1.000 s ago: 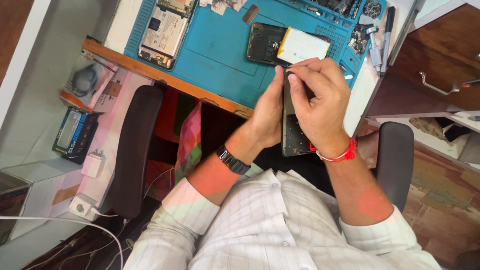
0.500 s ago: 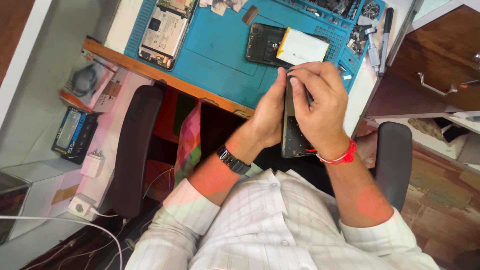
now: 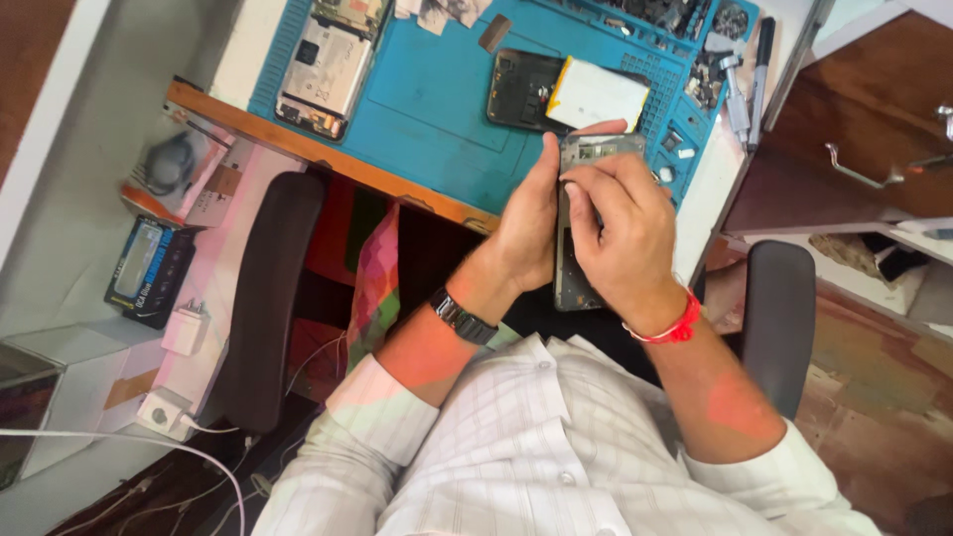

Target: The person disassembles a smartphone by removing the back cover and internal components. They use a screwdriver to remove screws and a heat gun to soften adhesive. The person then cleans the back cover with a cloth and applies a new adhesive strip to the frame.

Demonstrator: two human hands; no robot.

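Head view: left hand [image 3: 524, 233] and right hand [image 3: 623, 233] both clasp one opened phone [image 3: 576, 220], long axis twelve to six. Two more opened phones [image 3: 326, 67] on the blue mat [image 3: 437, 109].

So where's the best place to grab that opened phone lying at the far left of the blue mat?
Probably by its two long edges, from above: the opened phone lies flat on the blue mat with its exposed insides up, so pinching the sides keeps fingers off the parts.

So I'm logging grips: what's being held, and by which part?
An opened phone: left hand grips its left edge, right hand lies over its face.
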